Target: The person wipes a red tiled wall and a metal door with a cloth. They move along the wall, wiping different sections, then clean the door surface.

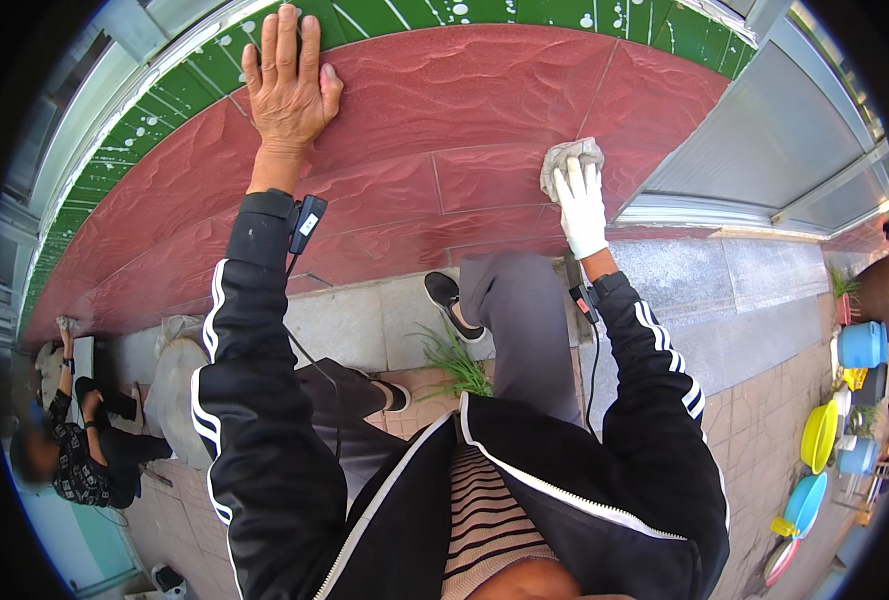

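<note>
Bare and flat, my left hand (288, 94) rests on the wall, its fingers across the green tiled band (384, 19) and its palm over the red stone-textured tiles (452, 97). My right hand (582, 206) wears a white glove. It presses a crumpled grey cloth (568, 159) against the red tiles, to the left of a metal-framed glass door (759, 135). White spots and streaks mark the green tiles.
A person (84, 442) sits at the far left, one arm reaching to the wall. A round stool-like object (182, 401) stands nearer. A grass tuft (456, 364) grows by my feet. Stone steps (707, 277), a yellow basin (819, 436), a blue basin (806, 501) and a blue bucket (861, 345) lie right.
</note>
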`<state>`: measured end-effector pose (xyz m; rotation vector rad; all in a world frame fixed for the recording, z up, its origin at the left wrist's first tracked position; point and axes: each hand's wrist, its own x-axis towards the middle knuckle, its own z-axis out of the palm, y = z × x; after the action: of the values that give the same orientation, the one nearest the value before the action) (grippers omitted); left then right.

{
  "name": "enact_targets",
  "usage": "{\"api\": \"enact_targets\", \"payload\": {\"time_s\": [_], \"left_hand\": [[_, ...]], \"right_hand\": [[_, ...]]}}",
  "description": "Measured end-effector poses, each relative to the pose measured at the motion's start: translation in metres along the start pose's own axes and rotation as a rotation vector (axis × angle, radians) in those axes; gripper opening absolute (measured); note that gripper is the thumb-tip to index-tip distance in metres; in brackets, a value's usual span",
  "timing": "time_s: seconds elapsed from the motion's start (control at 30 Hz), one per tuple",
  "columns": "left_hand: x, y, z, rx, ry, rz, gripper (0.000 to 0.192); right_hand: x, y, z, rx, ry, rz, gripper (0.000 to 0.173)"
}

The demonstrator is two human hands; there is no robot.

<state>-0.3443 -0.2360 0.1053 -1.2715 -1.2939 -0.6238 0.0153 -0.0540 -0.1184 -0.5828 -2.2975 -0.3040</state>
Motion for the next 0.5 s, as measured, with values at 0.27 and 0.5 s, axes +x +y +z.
{"api": "enact_targets", "payload": {"time_s": [0.27, 0.5], "left_hand": [[0.016, 0.01, -0.036, -0.036, -0.172, -0.022, 0.062], [0.007, -0.022, -0.127, -0.26, 0.089, -0.178, 0.053]], "right_hand": [[0.074, -0.063, -0.011, 0.083, -0.252, -0.586, 0.049], [0.127, -0.139, 0.005, 0.187, -0.267, -0.831, 0.053]]}}
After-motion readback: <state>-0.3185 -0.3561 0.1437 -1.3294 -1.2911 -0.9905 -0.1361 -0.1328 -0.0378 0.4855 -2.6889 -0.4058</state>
